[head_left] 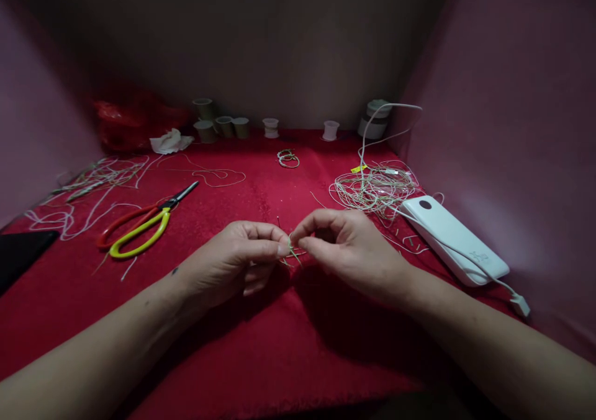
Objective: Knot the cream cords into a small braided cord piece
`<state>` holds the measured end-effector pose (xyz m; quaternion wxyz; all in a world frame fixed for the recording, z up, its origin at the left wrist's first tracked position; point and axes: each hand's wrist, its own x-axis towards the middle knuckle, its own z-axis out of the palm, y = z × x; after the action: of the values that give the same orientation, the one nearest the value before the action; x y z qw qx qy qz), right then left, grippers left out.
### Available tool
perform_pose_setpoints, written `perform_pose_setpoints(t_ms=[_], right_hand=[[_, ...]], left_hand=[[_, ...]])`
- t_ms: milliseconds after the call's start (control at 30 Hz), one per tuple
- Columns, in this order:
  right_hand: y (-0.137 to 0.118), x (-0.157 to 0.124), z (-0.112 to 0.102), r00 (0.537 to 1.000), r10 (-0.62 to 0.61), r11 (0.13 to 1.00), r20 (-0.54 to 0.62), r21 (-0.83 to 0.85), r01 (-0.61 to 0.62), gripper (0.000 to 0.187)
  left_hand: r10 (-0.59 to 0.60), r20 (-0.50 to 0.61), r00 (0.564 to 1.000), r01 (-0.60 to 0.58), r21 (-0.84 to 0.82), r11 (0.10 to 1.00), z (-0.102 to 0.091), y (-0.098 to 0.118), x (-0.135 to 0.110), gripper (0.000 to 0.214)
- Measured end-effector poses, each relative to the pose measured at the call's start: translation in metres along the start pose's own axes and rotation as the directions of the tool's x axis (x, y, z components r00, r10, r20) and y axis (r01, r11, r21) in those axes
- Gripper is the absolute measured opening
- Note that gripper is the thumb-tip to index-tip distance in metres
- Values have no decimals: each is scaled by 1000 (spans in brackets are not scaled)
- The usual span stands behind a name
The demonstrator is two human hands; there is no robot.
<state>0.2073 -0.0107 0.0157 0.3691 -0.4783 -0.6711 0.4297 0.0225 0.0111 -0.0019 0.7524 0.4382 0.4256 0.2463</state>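
Observation:
Thin green cord (293, 254) with several loose ends is pinched between my two hands, above the red cloth. My left hand (242, 252) grips it between thumb and forefinger, the other fingers curled below. My right hand (344, 246) closes thumb and forefinger on the same cord from the other side. The fingertips hide how the strands cross. Farther back lie small cord rings (288, 158), apart from both hands. To the left of my left hand rest scissors (144, 224) with one red and one yellow handle, dark blades pointing away.
A tangle of pale cord (372, 190) and a white power bank (456, 240) with a cable lie at right. Left are loose cords (102, 178), a dark flat object (25, 255) and a crumpled tissue (171, 141). Spools (270, 128) and a red plastic bag (130, 122) stand behind.

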Motion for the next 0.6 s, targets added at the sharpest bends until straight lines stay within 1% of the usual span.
perform_pose_setpoints(t_ms=[33,100,133,200,267,367,467,600], right_hand=[[-2,-1,3,995,89,991,50,97,-94,10],[-2,-1,6,963,234,930,134,259,-262,7],[0,-1,7,944,284,890,170,320,-325,7],[5,1,7,917,330,839,224,376,-394,11],[10,3,6,910,329,828,251,386,-406,12],[14,3,5,911,315,843,267,361,-398,10],[16,4,4,902,323,852,286,327,-409,7],[18,4,2,897,326,847,298,329,-417,7]], left_hand=[[7,-20,1000,-7,13,1000,1,0,0,12],[27,-53,998,-24,60,998,2,0,0,14],[39,-61,997,-33,89,995,2,-1,-1,14],[67,-63,996,-56,158,986,2,-2,-1,14],[92,-63,994,-75,226,971,2,-2,-1,15],[105,-71,992,-81,284,956,1,-2,-1,18],[98,-59,993,-77,284,956,0,-1,-1,20],[72,-44,996,-58,256,965,-1,0,-2,22]])
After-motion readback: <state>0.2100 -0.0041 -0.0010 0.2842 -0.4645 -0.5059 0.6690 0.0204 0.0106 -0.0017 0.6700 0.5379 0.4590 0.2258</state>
